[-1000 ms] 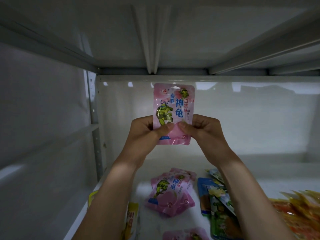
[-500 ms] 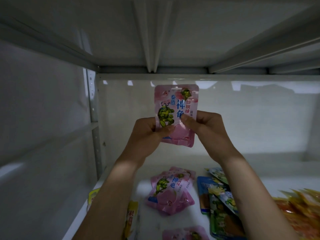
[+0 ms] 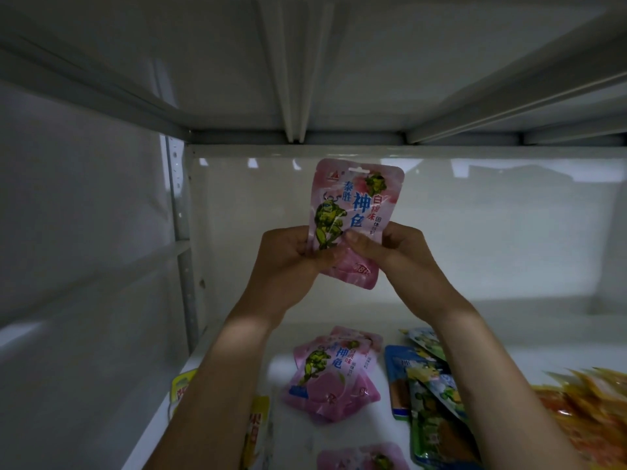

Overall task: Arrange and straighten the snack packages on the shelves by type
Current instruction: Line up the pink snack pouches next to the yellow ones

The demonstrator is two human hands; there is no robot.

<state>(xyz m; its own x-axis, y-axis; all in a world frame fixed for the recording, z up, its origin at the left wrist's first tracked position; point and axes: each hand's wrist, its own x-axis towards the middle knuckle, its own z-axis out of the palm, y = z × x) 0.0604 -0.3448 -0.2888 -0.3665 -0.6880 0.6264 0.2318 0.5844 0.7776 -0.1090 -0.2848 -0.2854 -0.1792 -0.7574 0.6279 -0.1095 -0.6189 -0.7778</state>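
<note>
both hands hold 1 pink packet [image 3: 356,212] upright in the air above the shelf [image 3: 509,337]. the left hand [image 3: 288,256] curls round its lower left edge, the right hand [image 3: 393,247] pinches its middle, thumb on the front. more pink packets [image 3: 334,374] lie on the shelf below, beside blue packets [image 3: 420,378].

Both bare forearms reach up and forward, wrists close together. The left hand [image 3: 288,256] curls its fingers and thumb round the lower left edge of a pink snack packet [image 3: 356,212]; the right hand [image 3: 393,249] pinches its lower right side, thumb across the front.
</note>
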